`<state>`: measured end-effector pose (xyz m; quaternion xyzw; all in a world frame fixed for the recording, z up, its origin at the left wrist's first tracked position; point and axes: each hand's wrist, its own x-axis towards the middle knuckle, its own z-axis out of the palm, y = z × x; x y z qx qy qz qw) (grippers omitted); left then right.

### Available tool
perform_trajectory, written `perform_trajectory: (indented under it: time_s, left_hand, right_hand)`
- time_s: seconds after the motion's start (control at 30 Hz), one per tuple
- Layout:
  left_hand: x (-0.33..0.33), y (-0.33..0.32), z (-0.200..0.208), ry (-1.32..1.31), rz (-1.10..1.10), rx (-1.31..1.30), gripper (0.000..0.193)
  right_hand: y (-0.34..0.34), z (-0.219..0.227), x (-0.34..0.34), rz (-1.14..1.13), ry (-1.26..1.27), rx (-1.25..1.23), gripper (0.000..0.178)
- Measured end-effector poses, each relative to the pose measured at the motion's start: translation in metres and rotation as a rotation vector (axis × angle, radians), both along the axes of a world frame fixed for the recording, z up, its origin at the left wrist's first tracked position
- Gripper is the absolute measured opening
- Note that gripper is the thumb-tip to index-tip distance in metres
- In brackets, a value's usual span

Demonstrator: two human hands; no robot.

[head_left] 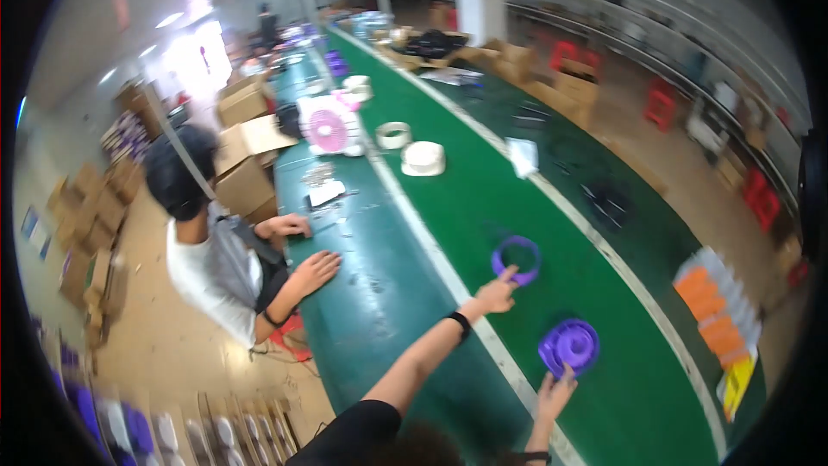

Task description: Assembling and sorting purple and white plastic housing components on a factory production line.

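Ring (536, 268) against left fingers (508, 275), base (574, 345) against right fingers (567, 373)

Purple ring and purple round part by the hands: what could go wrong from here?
The left hand meets the purple ring only at its near side, so the ring might slip or swing. The right hand likewise reaches just the near edge of the purple round part, which could twist away. The two pieces are near each other and might knock.
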<state>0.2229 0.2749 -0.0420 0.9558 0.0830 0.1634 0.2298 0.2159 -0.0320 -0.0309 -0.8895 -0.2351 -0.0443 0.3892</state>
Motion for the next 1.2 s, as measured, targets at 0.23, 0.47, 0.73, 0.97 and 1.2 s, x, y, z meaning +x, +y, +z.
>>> perform_trajectory:
  time_s: [0.23,0.47,0.73,0.97,1.2]
  left_hand:
    - [-0.025,0.002,0.011,-0.078,0.014,-0.177,0.023]
    - [-0.110,-0.061,0.072,-0.392,0.092,-0.430,0.015]
    - [-0.240,-0.182,0.100,-0.252,0.156,-0.683,0.035]
    - [-0.321,-0.271,0.088,-0.067,-0.006,-0.562,0.036]
    - [-0.361,-0.329,0.047,-0.068,-0.135,-0.204,0.029]
  right_hand:
    - [0.011,0.002,-0.002,-0.097,-0.108,0.169,0.016]
    - [-0.016,0.019,-0.007,-0.111,-0.191,0.097,0.016]
    - [-0.080,0.095,-0.135,0.193,-0.077,-0.104,0.020]
    - [-0.159,0.077,-0.253,0.254,-0.121,-0.083,0.017]
    - [-0.214,0.010,-0.294,0.429,-0.318,-0.129,0.016]
